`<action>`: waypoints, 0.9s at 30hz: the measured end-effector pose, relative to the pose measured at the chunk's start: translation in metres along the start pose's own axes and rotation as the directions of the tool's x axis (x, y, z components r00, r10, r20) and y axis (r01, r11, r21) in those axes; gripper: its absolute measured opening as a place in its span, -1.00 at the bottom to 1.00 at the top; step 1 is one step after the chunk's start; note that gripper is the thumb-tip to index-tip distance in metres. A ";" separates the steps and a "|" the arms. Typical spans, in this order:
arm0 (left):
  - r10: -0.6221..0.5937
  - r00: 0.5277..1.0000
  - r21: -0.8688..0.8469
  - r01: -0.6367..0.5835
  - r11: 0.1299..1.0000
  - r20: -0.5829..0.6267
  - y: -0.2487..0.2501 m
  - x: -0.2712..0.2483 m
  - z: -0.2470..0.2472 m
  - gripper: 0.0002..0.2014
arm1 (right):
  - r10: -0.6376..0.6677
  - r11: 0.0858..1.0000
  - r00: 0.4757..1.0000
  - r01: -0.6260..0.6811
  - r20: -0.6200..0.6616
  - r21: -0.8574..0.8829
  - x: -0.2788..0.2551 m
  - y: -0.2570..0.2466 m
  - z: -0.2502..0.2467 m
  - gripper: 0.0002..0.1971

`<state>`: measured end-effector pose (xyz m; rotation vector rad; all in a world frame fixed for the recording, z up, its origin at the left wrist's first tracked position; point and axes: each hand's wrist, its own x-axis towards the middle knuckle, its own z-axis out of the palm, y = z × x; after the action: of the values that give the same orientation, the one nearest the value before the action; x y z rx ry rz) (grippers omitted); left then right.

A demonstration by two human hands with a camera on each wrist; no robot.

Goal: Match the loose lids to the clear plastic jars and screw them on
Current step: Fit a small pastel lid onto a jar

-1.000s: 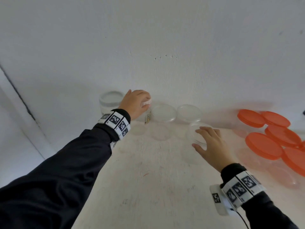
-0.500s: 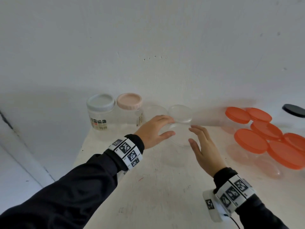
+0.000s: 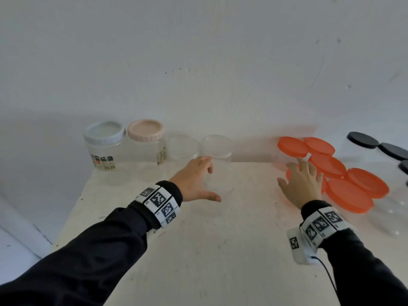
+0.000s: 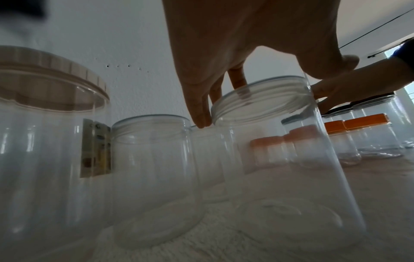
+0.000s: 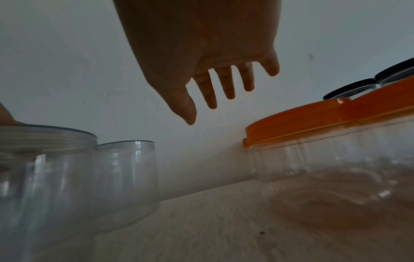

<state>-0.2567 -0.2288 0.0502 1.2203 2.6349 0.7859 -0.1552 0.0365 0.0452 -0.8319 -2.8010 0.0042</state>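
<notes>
My left hand (image 3: 209, 183) grips an open clear jar (image 3: 220, 188) near its top, thumb on the near side and fingers on the far side. In the left wrist view its fingers (image 4: 200, 113) curl at the threaded rim of that jar (image 4: 280, 159). My right hand (image 3: 295, 175) hovers with fingers spread over the orange lids (image 3: 326, 164) and holds nothing. In the right wrist view this hand (image 5: 224, 92) hangs in the air just left of an orange-lidded jar (image 5: 313, 120). Two more open clear jars (image 3: 183, 147) (image 3: 217, 143) stand by the wall.
At the back left stand a jar with a grey-blue lid (image 3: 103, 133) and one with a pink lid (image 3: 145, 129). Black lids (image 3: 362, 140) sit on jars at the far right. The white table (image 3: 198, 250) ends at the wall behind; its left edge drops off.
My left hand left the pink-lidded jar and came right to grip the open clear jar. My right hand let go of that jar and swung right to the orange lids.
</notes>
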 end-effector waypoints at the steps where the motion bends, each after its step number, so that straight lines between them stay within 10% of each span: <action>1: -0.010 1.000 0.002 0.010 1.000 -0.012 -0.001 0.000 0.000 -0.35 | 0.034 0.999 0.999 -0.034 0.041 -0.011 0.001 0.002 0.002 -0.45; 17: -0.020 0.989 -0.159 -0.004 0.987 -0.148 0.024 0.006 0.006 -0.04 | -0.262 0.951 0.957 0.235 0.122 0.201 0.009 0.025 0.006 -0.58; 27: -0.047 0.865 -0.255 -0.095 0.962 -0.500 0.036 0.039 -0.062 -0.08 | -0.490 0.847 0.869 0.453 0.075 0.278 0.026 -0.005 0.019 -0.59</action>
<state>-0.2785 -0.2060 0.1256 1.0863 2.7490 1.6071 -0.1830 0.0476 0.0319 -0.0686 -2.9745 0.3464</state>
